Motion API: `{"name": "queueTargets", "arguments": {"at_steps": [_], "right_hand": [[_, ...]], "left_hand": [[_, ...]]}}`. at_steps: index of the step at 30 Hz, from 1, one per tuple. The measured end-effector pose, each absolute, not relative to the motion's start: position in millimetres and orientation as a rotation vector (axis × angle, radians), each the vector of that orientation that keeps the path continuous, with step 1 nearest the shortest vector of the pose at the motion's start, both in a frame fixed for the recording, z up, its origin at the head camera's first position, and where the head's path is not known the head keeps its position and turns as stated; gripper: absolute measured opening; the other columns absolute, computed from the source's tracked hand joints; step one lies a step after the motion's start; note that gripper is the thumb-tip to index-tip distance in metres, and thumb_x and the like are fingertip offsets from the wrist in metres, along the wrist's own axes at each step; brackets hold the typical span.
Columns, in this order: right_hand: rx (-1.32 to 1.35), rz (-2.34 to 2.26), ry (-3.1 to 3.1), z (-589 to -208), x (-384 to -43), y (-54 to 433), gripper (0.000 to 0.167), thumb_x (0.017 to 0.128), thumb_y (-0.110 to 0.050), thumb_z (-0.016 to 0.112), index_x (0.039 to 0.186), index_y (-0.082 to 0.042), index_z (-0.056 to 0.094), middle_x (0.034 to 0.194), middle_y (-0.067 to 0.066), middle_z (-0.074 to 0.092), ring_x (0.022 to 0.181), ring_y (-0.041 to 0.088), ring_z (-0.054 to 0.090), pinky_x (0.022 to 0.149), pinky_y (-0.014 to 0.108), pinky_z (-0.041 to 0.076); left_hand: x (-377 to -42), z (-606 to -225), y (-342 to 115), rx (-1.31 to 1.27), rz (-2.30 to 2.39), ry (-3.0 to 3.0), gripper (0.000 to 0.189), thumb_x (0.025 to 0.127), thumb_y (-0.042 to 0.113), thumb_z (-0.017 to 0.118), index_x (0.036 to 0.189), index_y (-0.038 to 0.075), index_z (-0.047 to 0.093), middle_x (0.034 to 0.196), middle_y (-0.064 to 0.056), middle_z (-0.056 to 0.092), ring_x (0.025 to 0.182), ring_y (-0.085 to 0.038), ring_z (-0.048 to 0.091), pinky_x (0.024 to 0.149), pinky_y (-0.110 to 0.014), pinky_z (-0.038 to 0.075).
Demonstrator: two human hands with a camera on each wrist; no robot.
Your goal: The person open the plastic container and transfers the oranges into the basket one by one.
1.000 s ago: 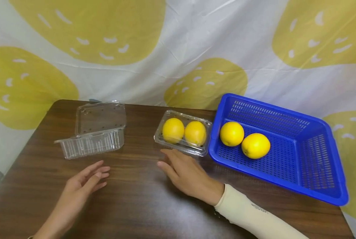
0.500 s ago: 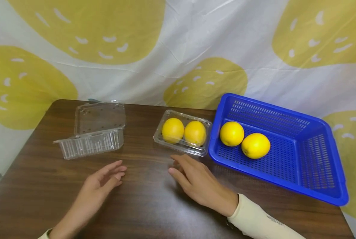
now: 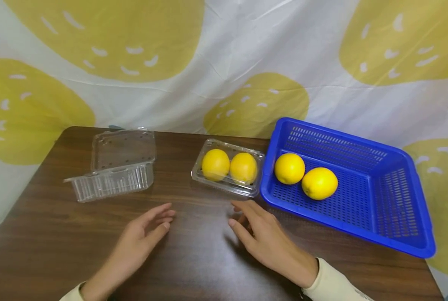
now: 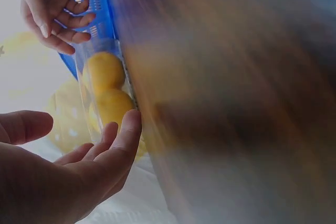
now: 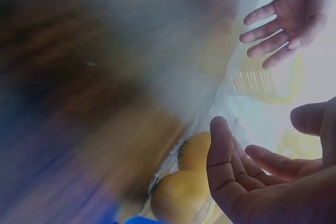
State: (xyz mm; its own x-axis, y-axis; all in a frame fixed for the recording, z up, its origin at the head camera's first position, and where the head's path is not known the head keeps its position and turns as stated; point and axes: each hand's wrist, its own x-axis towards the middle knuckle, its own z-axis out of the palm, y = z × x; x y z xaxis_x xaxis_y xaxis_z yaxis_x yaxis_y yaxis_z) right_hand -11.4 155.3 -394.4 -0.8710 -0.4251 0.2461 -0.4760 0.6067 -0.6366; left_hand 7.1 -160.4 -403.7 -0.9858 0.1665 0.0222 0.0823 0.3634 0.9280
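Note:
My left hand (image 3: 139, 240) hovers over the front middle of the table, fingers loosely bent and holding nothing. Facing it, my right hand (image 3: 263, 238) is likewise bare, thumb apart from the fingers. Behind the hands lies a closed clear plastic clamshell box (image 3: 224, 190) with two yellow fruits in it, a left one (image 3: 215, 164) and a right one (image 3: 243, 167); they look like lemons or oranges. Further left, a second clear clamshell box (image 3: 113, 182) stands with its lid (image 3: 124, 150) raised, nothing inside. In the right wrist view my left hand (image 5: 294, 22) shows spread fingers.
A blue plastic basket (image 3: 344, 228) stands at the right, its left end against the closed box. Two more yellow fruits, one round (image 3: 289, 168) and one longer (image 3: 319, 184), lie in it. A fruit-print cloth (image 3: 164, 104) hangs behind the brown table (image 3: 194, 267).
My left hand has moved right across the table. My right hand has drawn back to the right and toward me, away from the closed box. Boxes, fruits and basket stay put.

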Motion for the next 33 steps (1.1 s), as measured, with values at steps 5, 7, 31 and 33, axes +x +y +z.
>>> {"name": "queueTargets", "arguments": {"at_steps": [5,7,31,33], "right_hand": [[0.709,1.131,-2.756,-396,-5,165,0.041,0.106,-0.013,0.073,0.145,-0.003,0.066,0.118,0.008,0.074,0.083,0.004,0.065,0.070,0.028,0.062],[0.681,1.129,-2.760,-397,-3,167,0.041,0.105,-0.012,0.074,0.144,0.000,0.066,0.115,0.008,0.074,0.081,0.003,0.064,0.069,0.027,0.062],[0.370,1.301,-2.846,-406,1,172,0.093,0.104,-0.018,0.076,0.175,-0.002,0.018,0.095,0.001,0.075,0.078,0.003,0.069,0.069,0.026,0.062],[0.362,1.323,-2.843,-406,0,171,0.095,0.104,-0.017,0.077,0.176,-0.004,0.015,0.095,0.001,0.075,0.077,0.004,0.069,0.068,0.026,0.062]], "left_hand": [[4,-402,-151,0.231,1.708,2.515,0.048,0.104,0.002,0.069,0.151,-0.004,0.061,0.136,-0.015,0.075,0.126,-0.033,0.071,0.107,-0.029,0.058],[2,-400,-148,0.229,1.701,2.507,0.048,0.105,0.003,0.069,0.152,-0.003,0.061,0.137,-0.016,0.075,0.128,-0.033,0.071,0.107,-0.033,0.058],[-53,-409,-111,0.165,1.792,2.497,0.072,0.101,0.011,0.069,0.165,-0.005,0.040,0.156,-0.032,0.054,0.137,-0.047,0.059,0.111,-0.056,0.057],[-60,-410,-109,0.136,1.785,2.487,0.073,0.101,0.012,0.068,0.166,-0.004,0.039,0.156,-0.031,0.054,0.137,-0.047,0.060,0.114,-0.058,0.054]]}}
